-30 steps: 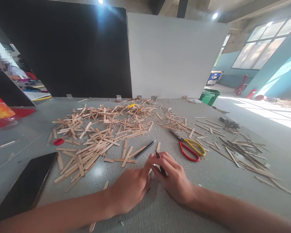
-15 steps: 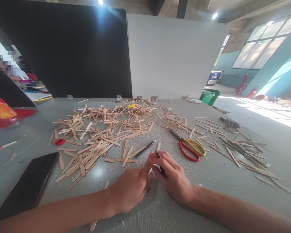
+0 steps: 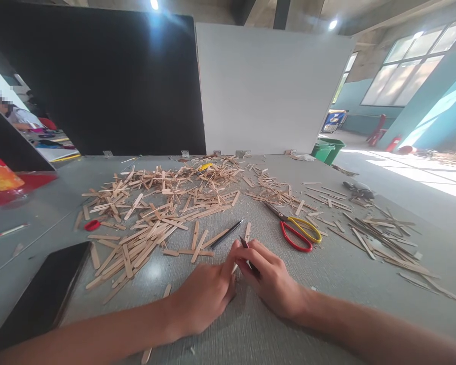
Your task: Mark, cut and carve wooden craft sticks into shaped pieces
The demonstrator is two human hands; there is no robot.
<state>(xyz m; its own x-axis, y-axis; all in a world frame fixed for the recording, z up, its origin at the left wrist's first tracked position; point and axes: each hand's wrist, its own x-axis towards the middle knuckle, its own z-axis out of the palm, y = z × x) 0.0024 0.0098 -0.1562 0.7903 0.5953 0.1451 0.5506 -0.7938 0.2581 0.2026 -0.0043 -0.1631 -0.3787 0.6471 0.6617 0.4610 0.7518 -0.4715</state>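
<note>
My left hand (image 3: 209, 291) and my right hand (image 3: 275, 276) meet low over the table in front of me. In the right, the fingers are wrapped round a slim dark pointed tool (image 3: 254, 268), its tip showing above the knuckles. The left is closed in a pinch on a small pale wooden stick (image 3: 234, 268), mostly hidden between the hands. Just beyond them lie a black pen (image 3: 227, 234) and several loose craft sticks (image 3: 199, 247). Scissors with one red and one yellow handle (image 3: 297, 234) rest to the right of my fingers.
A wide heap of craft sticks (image 3: 148, 238) covers the table's middle and left. Thin split strips (image 3: 368, 241) are scattered at right. A dark flat phone-like slab (image 3: 41, 294) lies at left, near a red ring (image 3: 92, 225). Black and white panels (image 3: 269, 91) stand behind.
The view has shifted slightly. My hands keep nearly the same place and grip; the dark tool's tip sits a touch further left and lower.
</note>
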